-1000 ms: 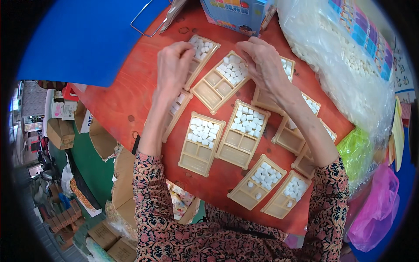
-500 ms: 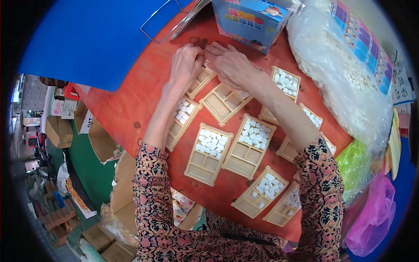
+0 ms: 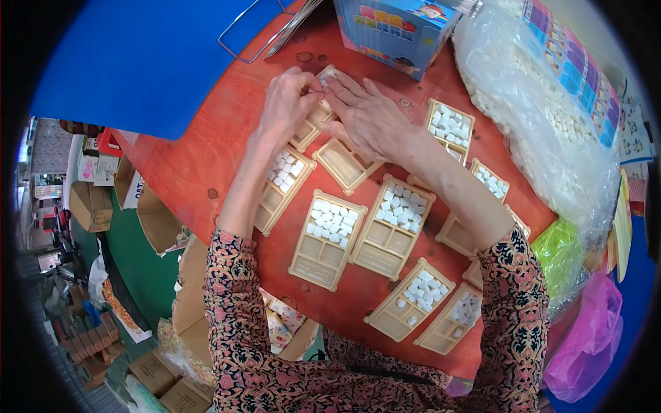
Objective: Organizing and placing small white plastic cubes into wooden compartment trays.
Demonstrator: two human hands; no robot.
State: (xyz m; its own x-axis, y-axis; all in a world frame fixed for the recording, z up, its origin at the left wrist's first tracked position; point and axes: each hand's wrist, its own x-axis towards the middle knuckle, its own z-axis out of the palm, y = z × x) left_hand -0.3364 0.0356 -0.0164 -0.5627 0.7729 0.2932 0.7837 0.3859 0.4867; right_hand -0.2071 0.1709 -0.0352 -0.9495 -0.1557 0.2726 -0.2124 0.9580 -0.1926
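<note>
My left hand (image 3: 288, 103) is closed in a pinch over the far end of a beige compartment tray (image 3: 305, 133); what its fingertips hold, if anything, is hidden. Stretched out flat, my right hand (image 3: 368, 113) has its fingertips at that tray's far end, where a few white pieces (image 3: 326, 77) show. Its palm hides part of a second beige tray (image 3: 344, 167). Nearer me, a third tray (image 3: 323, 251) and a fourth tray (image 3: 379, 258) hold small white chunky pieces in their far compartments, with their nearer compartments bare.
More part-filled trays (image 3: 396, 320) lie on the red table (image 3: 310, 303), some under my right forearm. A blue printed box (image 3: 385, 38) and a wire rack (image 3: 241, 41) stand at the far edge. A large clear bag of white pieces (image 3: 537, 103) lies right, above a pink bag (image 3: 585, 337).
My right hand has shifted slightly nearer and spread flatter, covering more of the second tray. White pieces at the first tray's far end now show. My left hand stays pinched there.
</note>
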